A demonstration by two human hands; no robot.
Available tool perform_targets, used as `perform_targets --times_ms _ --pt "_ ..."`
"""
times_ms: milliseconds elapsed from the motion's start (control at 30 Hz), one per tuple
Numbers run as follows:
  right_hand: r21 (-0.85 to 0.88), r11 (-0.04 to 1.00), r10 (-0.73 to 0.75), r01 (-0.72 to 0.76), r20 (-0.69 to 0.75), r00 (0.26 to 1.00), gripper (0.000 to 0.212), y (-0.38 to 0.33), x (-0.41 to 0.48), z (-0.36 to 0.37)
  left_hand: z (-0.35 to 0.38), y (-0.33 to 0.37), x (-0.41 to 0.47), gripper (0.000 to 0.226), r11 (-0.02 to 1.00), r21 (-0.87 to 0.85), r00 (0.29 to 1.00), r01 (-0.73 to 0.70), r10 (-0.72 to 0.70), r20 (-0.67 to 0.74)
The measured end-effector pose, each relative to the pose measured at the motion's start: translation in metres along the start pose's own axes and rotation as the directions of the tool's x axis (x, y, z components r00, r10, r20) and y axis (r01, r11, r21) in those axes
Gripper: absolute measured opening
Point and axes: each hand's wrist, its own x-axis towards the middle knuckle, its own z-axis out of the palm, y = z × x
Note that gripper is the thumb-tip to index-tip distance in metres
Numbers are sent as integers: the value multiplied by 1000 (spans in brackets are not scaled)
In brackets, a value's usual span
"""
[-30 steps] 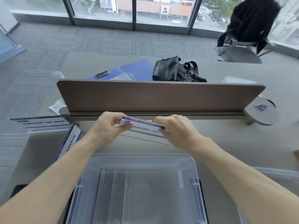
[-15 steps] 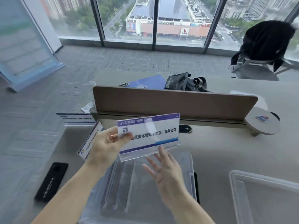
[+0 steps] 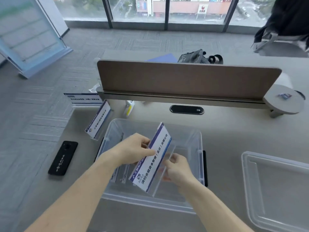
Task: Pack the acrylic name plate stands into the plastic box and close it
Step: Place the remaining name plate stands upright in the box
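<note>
While gripped, name plate stand (image 3: 151, 160) slants lengthwise, box-aligned

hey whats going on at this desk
A person is packing acrylic name plate stands into a clear plastic box on the desk. Both hands hold one stand tilted over the open box, the left hand on its upper edge and the right hand at its clear base. A few stands already sit inside. Two more stands wait on the desk to the left, and the lid lies off to the right.

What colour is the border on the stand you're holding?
Dark blue-purple, edging the white card in the name plate stand; head view.
</note>
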Motion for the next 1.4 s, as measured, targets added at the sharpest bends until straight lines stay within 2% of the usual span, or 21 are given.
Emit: perform_targets --times_ms 100,167,267,433,500,667,767,933,1000,1067,1233,1400 --pt "-108 994 15 -24 -81 997 33 19 27 2 15 -20 20 18 996 67 996 60 -55 -66" --pt "-118 991 49 -61 -98 994 39 32 44 8 26 -34 33 21 994 52 992 101 -96 -80" --pt "-139 983 106 -123 -125 986 45 48 66 19 43 -52 46 26 980 119 981 157 -141 -132" --pt "-205 963 160 -178 -101 982 48 62 88 30 62 -81 67 32 965 120 957 233 -205 -208" --pt "-188 961 190 -204 -89 978 46 68 97 36 66 -84 73 35 968 103 952 230 -202 -229" --pt "-218 953 203 -208 -46 978 14 76 106 45 76 -86 88 26 970 110 958 217 -190 -213" --pt "-177 959 213 -221 -65 975 30 76 109 45 82 -87 93 29 969 121 959 214 -185 -214" --pt "-140 960 241 -242 -27 970 31 82 114 55 83 -94 93 25 968 136 953 212 -174 -247" --pt "-139 960 247 -242 20 969 20 85 116 64 81 -97 93 21 968 144 952 205 -162 -260" --pt "-137 963 241 -234 38 970 31 88 117 71 79 -100 92 19 967 170 949 192 -139 -283" --pt "-109 956 277 -272 33 960 23 90 120 71 86 -102 93 20 958 218 934 188 -105 -342" --pt "-98 951 298 -292 49 953 36 95 126 76 83 -102 93 15 950 253 931 184 -86 -354"
